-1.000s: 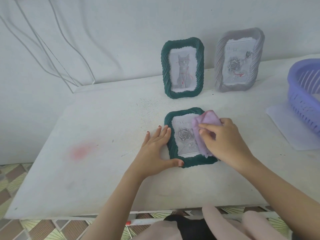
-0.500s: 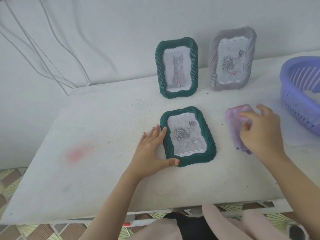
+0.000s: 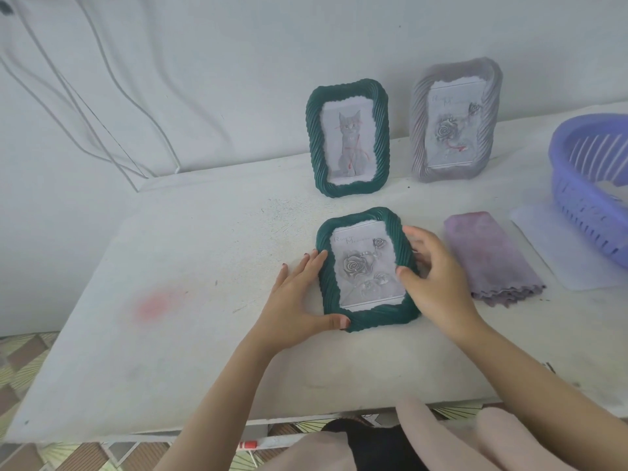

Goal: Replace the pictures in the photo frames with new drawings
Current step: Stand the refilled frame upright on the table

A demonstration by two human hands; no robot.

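Head, cloth (image 3: 489, 256) beside frame (image 3: 377, 317), basket (image 3: 577, 198) far R

A home — a worn white bench (image 3: 170, 334) against a plain wall (image 3: 238, 45), loose cables (image 3: 175, 163), patterned floor tiles (image 3: 23, 362), a plastic basket (image 3: 574, 195).

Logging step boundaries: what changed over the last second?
The right hand carried the purple cloth off the flat green frame, laid it on the table to the right, let go, and returned to hold the frame's right edge. The left hand stayed on its left edge; both standing frames unmoved.
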